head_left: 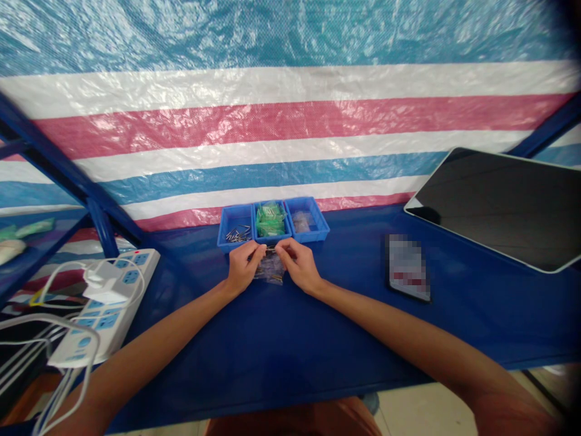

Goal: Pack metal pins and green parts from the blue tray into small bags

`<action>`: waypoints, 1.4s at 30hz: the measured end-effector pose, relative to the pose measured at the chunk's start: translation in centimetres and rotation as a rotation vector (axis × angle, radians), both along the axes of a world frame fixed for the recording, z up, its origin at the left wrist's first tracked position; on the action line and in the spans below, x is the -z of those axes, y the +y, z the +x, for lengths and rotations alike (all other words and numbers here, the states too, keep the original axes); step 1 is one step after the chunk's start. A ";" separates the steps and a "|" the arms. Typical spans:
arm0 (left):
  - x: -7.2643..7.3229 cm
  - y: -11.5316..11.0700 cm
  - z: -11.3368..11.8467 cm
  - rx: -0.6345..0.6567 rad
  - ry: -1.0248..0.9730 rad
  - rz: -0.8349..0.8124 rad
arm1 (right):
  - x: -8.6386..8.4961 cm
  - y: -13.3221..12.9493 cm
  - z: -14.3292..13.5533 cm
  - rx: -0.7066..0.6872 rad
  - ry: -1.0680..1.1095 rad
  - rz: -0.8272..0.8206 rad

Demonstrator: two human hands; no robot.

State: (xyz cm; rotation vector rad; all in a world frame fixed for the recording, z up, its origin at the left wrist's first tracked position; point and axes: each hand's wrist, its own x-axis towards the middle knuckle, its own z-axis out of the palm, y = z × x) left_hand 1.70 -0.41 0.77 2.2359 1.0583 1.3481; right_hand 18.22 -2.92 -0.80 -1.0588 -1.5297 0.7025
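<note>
My left hand [244, 266] and my right hand [300, 265] meet just in front of the blue bins, each closed in a pinch. Between the fingertips is something small and thin, too small to name. Right below them on the table lie clear plastic bags [272, 267] with small metal pieces showing inside. The left blue bin [224, 233] contains loose metal pins [239, 234]. Green plastic packets [270, 219] fill the middle bin, and clear plastic bags [302, 221] lie in the right blue bin [321, 225].
A white power strip [106, 321] with a plugged-in charger [106, 283] and cables is at the left. Toward the right lie a phone [408, 269] and a large dark-screened tablet or monitor [503, 209]. Striped plastic sheeting [290, 121] hangs behind the blue table [290, 351].
</note>
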 end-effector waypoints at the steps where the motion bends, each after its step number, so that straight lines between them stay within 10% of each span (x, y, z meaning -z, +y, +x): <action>1: 0.0 0.0 0.0 0.003 -0.007 0.000 | 0.0 0.0 0.0 0.008 -0.002 -0.002; 10: 0.5 -0.1 0.0 -0.025 -0.069 0.139 | 0.1 0.1 0.1 0.019 -0.028 -0.017; 19: 0.1 1.8 -0.6 -0.545 -0.183 0.166 | 0.0 0.0 0.1 0.023 -0.040 -0.010; 32: 0.0 1.1 -0.3 -0.348 -0.212 0.161 | -0.2 -0.6 0.0 0.018 -0.827 0.273; 42: 0.2 1.0 -0.1 -0.252 -0.264 0.100 | 0.1 -0.2 0.1 0.087 -0.896 0.232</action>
